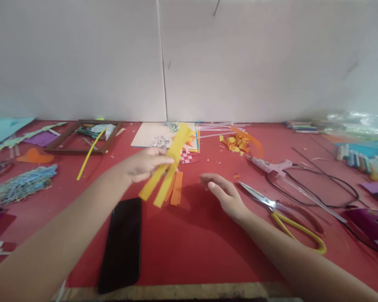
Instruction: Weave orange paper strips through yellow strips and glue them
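Note:
Yellow paper strips (171,161) are pinched in my left hand (149,163), held above the red tabletop. Their lower ends spread apart, and the upper part is slightly blurred. Beneath and just behind them lie orange paper strips (177,188), partly covered. My right hand (227,193) hovers over the table to the right of the strips, fingers bent and apart, with nothing in it. A pair of scissors (272,205) with red and yellow handles lies beside my right forearm. Past the strips is a pink-and-white checkered paper piece (186,157), partly hidden.
A black phone (121,245) lies by my left forearm. A glue gun (272,165) with a looping cord is at right. Orange and yellow paper scraps (237,143) are piled farther back. A brown frame (61,140) lies at left. A white wall (239,63) bounds the back.

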Tool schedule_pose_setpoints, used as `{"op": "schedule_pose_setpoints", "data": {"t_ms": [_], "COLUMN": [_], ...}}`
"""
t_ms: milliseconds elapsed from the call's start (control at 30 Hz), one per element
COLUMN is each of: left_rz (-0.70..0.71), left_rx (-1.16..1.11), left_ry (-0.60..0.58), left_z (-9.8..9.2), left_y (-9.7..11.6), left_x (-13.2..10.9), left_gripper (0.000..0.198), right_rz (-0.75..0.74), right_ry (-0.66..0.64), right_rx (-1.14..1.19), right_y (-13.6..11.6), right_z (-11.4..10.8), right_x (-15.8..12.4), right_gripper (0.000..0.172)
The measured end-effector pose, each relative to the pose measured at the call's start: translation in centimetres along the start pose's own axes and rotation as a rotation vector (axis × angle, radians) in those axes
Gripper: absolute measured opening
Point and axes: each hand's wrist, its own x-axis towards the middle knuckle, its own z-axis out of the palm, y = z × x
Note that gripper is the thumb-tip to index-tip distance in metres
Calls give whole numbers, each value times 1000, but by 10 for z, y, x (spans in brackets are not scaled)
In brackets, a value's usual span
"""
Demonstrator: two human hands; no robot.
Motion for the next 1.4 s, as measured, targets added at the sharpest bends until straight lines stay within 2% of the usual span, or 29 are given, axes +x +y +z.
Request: {"op": "schedule_pose_setpoints", "data": {"t_ms": [67, 133, 200, 233, 267, 333, 467, 567, 733, 867, 933, 1033, 1133, 1200, 1300, 1400], "left_rz": [-1, 9, 42, 67, 97, 156, 202, 184, 146, 148, 208, 330, 368, 350, 310, 280], "left_rx": [12, 55, 126, 168, 218, 334, 637, 843, 1003, 1036, 1063, 1113, 1169, 1214, 1258, 1278], "left_ry": [-144, -229, -242, -230, -184, -36, 388, 553, 752, 883, 859, 660, 507, 462, 451, 473], "left_z": [37, 66, 82, 83, 80, 61, 1, -32, -51, -47, -32, 10, 57, 75, 76, 53], "left_y": [-3, -11, -20, -25, -29, -36, -55, -78, -110, -106, -94, -76, -67, -67, -72, -76], "left_x": [-9, -16, -19, -19, -18, -13, -2, 2, 11, 15, 13, 4, -8, -14, -16, -12], "left_gripper": [20, 20, 22, 25, 32, 45, 51, 56, 56, 47, 44, 33, 30, 20, 14, 16], "right_rz": [-13, 37, 135, 184, 225, 288, 342, 356, 368, 360, 364, 373, 377, 366, 352, 371], "right_ry": [-53, -31, 48, 99, 143, 197, 197, 183, 179, 191, 182, 164, 130, 64, -13, 1], "right_rx": [90, 144, 160, 167, 177, 202, 233, 249, 254, 251, 241, 221, 205, 173, 104, 108], "right_y": [-2, -2, -1, 1, 3, 7, 14, 14, 8, 7, 8, 8, 3, 0, -4, -4], "right_z": [2, 5, 6, 7, 6, 4, -2, -1, 2, 2, 2, 2, 1, 1, 0, 0], "right_x": [-3, -5, -3, -2, 0, 5, 9, 9, 7, 8, 7, 7, 6, 7, 8, 11], "right_gripper": [46, 46, 43, 42, 42, 45, 47, 45, 46, 45, 45, 46, 46, 43, 42, 43]}}
